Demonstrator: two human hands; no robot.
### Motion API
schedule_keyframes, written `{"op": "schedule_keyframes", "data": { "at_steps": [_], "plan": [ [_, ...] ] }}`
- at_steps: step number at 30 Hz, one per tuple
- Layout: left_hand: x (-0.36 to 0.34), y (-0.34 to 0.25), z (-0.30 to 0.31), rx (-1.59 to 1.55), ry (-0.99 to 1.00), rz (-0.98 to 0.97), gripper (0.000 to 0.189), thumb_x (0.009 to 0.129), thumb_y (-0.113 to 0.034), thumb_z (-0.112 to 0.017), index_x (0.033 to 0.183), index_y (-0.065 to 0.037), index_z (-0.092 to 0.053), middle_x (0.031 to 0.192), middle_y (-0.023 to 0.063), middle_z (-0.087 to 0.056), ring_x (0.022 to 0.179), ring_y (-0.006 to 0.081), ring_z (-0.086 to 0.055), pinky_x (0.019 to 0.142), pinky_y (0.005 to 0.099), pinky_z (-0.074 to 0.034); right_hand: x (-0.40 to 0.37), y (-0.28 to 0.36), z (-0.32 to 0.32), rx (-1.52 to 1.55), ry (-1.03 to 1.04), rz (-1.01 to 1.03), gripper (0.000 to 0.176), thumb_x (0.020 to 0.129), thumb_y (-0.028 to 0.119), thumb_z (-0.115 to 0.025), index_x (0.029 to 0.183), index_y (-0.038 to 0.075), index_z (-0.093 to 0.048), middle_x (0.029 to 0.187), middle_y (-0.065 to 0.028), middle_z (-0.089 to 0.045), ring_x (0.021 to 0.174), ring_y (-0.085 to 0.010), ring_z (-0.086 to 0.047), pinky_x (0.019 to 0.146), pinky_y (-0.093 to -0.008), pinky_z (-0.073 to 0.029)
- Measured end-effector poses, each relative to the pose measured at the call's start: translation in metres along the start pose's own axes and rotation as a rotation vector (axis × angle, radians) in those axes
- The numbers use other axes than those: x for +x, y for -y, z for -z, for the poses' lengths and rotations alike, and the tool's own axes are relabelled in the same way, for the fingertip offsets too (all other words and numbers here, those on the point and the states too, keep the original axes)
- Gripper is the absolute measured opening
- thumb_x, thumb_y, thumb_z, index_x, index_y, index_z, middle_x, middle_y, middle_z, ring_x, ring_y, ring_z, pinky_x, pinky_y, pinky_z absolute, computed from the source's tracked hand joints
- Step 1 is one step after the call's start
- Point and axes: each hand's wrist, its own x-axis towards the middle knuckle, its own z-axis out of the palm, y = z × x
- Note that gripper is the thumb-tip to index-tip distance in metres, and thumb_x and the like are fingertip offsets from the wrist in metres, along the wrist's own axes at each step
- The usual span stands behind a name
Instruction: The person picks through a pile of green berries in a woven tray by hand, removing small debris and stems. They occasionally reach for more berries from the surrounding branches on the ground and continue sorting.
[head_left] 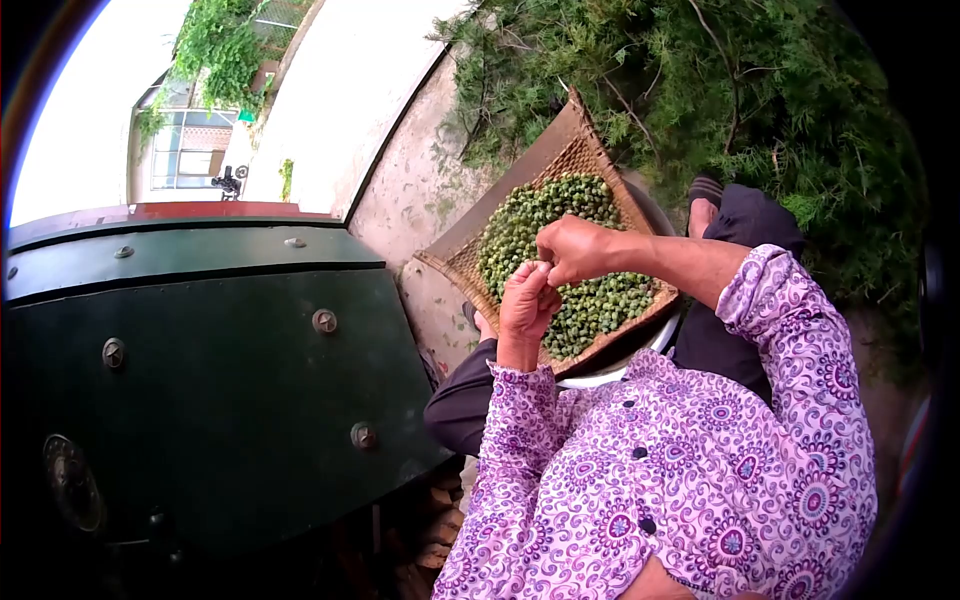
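My left hand (pixel 527 302) and my right hand (pixel 582 249) meet above a woven winnowing basket (pixel 450 262). Fingers of both hands are closed in a pinch, with the fingertips touching or nearly so. Whatever lies between them is too small or hidden to make out. Beneath my hands, the basket holds a broad heap of small round green berries (pixel 600 308), some paler and some darker. The basket sits tilted in front of my lap, between my knees, and my right forearm crosses over part of it.
A dark green metal-studded door (pixel 220 400) stands at the left. Leafy green branches (pixel 770 110) fill the upper right. Under the basket shows a pale rounded rim (pixel 592 380). Concrete ground (pixel 420 190) lies beyond, and stacked wood (pixel 440 530) is below the door.
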Motion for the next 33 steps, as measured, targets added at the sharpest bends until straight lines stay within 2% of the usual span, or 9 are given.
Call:
{"op": "schedule_keyframes", "data": {
  "at_steps": [4, 7, 9, 12, 14, 17, 22, 25, 33],
  "plan": [
    [0.000, 0.003, 0.011, -0.183, 0.069, -0.082, 0.010, 0.087, -0.019, -0.052, 0.081, -0.012, -0.051, 0.061, -0.0018, -0.048, 0.042, 0.0068, -0.034, 0.041, 0.0219, -0.032, -0.004, 0.006, 0.006, 0.036, -0.014, -0.022, 0.024, 0.060, 0.008, -0.059, 0.080, -0.006, -0.058, 0.075, -0.0177, -0.061, 0.069, -0.0265, -0.061, 0.063, -0.0339, -0.049],
    [-0.002, 0.000, 0.035, -0.282, -0.106, -0.099, 0.008, 0.087, -0.018, -0.051, 0.084, -0.011, -0.051, 0.070, 0.0036, -0.053, 0.049, 0.0105, -0.039, 0.048, 0.0267, -0.035, -0.003, -0.004, 0.008, -0.018, -0.075, 0.099, 0.024, 0.060, 0.004, -0.057, 0.082, -0.006, -0.058, 0.074, -0.0176, -0.061, 0.070, -0.0276, -0.061, 0.064, -0.0349, -0.049],
    [-0.007, -0.003, 0.054, -0.284, -0.177, -0.143, 0.003, 0.085, -0.011, -0.050, 0.085, -0.011, -0.053, 0.075, 0.0059, -0.057, 0.052, 0.0124, -0.044, 0.050, 0.0275, -0.037, -0.001, -0.011, 0.007, -0.189, 0.039, 0.058, 0.024, 0.058, 0.003, -0.056, 0.081, -0.006, -0.058, 0.072, -0.0184, -0.060, 0.067, -0.0312, -0.060, 0.063, -0.0372, -0.048],
    [-0.014, -0.004, 0.090, -0.240, -0.160, -0.184, 0.006, 0.084, -0.007, -0.050, 0.088, -0.010, -0.054, 0.075, 0.0059, -0.057, 0.052, 0.0131, -0.045, 0.049, 0.0281, -0.039, 0.001, -0.015, 0.005, -0.299, 0.010, 0.074, 0.017, 0.060, 0.005, -0.057, 0.075, -0.003, -0.056, 0.070, -0.0187, -0.055, 0.070, -0.0342, -0.056, 0.066, -0.0408, -0.046],
    [-0.019, -0.001, 0.102, -0.131, -0.361, -0.222, 0.007, 0.084, -0.006, -0.052, 0.090, -0.009, -0.055, 0.072, 0.0045, -0.056, 0.050, 0.0123, -0.047, 0.046, 0.0267, -0.041, 0.000, -0.012, 0.007, -0.329, -0.021, 0.109, 0.015, 0.061, 0.006, -0.057, 0.073, -0.003, -0.054, 0.070, -0.0187, -0.053, 0.072, -0.0344, -0.055, 0.067, -0.0415, -0.045],
    [-0.011, 0.020, 0.138, -0.029, -0.464, -0.187, 0.007, 0.081, -0.007, -0.056, 0.088, -0.010, -0.057, 0.065, 0.0007, -0.054, 0.048, 0.0114, -0.047, 0.045, 0.0248, -0.041, -0.006, 0.005, 0.017, -0.250, -0.033, 0.128, 0.014, 0.065, 0.008, -0.056, 0.071, -0.003, -0.051, 0.073, -0.0188, -0.052, 0.075, -0.0339, -0.053, 0.068, -0.0425, -0.043],
    [0.022, 0.056, 0.152, 0.317, -0.825, -0.160, 0.016, 0.070, -0.009, -0.070, 0.081, -0.005, -0.058, 0.062, -0.0022, -0.052, 0.041, 0.0081, -0.043, 0.031, 0.0237, -0.033, -0.007, 0.007, 0.016, -0.240, -0.009, 0.108, 0.020, 0.068, 0.014, -0.060, 0.075, -0.003, -0.053, 0.075, -0.0183, -0.052, 0.074, -0.0336, -0.054, 0.067, -0.0428, -0.043],
    [0.043, 0.075, 0.165, 0.510, -0.848, -0.280, 0.015, 0.070, -0.008, -0.069, 0.080, 0.001, -0.062, 0.068, 0.0014, -0.058, 0.057, 0.0111, -0.051, 0.053, 0.0239, -0.041, -0.007, 0.004, 0.015, -0.220, -0.026, 0.128, 0.021, 0.068, 0.014, -0.060, 0.078, -0.003, -0.054, 0.075, -0.0179, -0.052, 0.074, -0.0339, -0.054, 0.067, -0.0428, -0.043],
    [0.066, 0.083, 0.155, 0.703, -0.940, -0.172, 0.017, 0.066, -0.008, -0.068, 0.075, 0.004, -0.061, 0.068, 0.0050, -0.060, 0.060, 0.0140, -0.053, 0.057, 0.0271, -0.044, -0.008, -0.003, 0.008, -0.205, -0.062, 0.169, 0.022, 0.069, 0.014, -0.062, 0.082, -0.003, -0.054, 0.076, -0.0178, -0.053, 0.075, -0.0346, -0.054, 0.065, -0.0423, -0.043]
  ]
}}
